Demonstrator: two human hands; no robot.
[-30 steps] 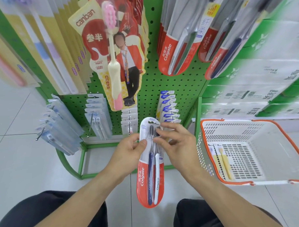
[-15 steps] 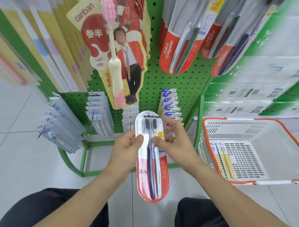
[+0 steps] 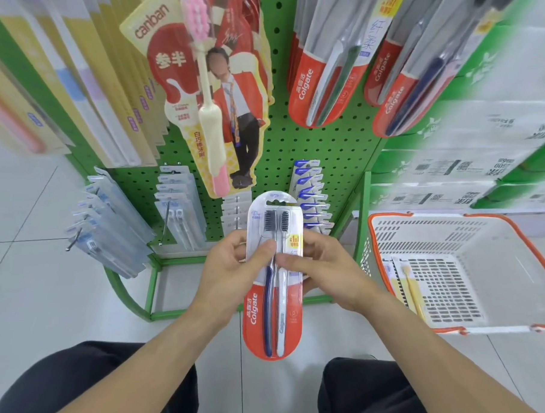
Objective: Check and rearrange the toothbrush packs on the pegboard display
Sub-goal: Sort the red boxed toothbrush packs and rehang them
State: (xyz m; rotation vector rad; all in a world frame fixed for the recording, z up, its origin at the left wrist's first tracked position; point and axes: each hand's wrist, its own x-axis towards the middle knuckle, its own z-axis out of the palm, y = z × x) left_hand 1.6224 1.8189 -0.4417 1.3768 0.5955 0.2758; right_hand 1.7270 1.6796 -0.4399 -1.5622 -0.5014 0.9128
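Green pegboard fills the view, Colgate packs hanging above and a white basket to its right. The Colgate twin pack has been raised and turned face-up, both hands' grip pinching it: left hand, right hand. It looks ready for checking, then rehanging.

Green pegboard stand on pale tiled floor

A white, orange-rimmed basket sat on the floor just off the stand's right edge.

Two bare hands show at the frame's centre, the left hand and the right hand. Between them is one red-and-clear Colgate blister pack with two toothbrushes inside, one navy, one white. One white plastic basket with an orange rim sits at right, and one green metal pegboard stands behind.
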